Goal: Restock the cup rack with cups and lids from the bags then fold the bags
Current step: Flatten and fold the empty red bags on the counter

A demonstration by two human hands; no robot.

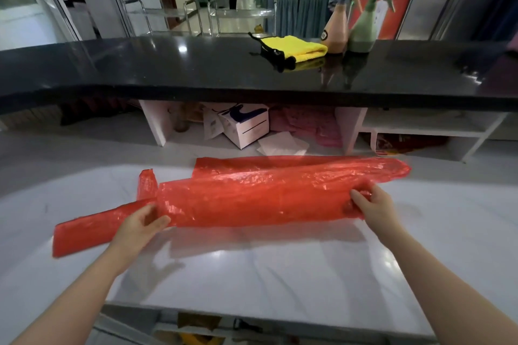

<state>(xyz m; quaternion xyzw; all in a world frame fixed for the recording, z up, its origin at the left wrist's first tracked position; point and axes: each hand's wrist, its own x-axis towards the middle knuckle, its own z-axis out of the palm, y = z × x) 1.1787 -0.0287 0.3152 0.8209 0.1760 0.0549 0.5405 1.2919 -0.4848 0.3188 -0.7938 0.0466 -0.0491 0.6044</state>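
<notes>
A red plastic bag (252, 193) lies stretched sideways on the white counter (252, 274), folded lengthwise into a long band, with its handle strips trailing to the left. My left hand (143, 225) pinches the bag's near edge at the left, by the handles. At the bag's right end, my right hand (372, 204) grips the plastic with curled fingers. The near edge of the bag is lifted slightly off the counter between my hands. No cups, lids or cup rack are in view.
A raised black countertop (168, 70) runs across behind the white counter. On it lie a yellow cloth (297, 47) and two spray bottles (361, 19). Under the black top sit a white box (246, 126) and papers. People stand far back in the room.
</notes>
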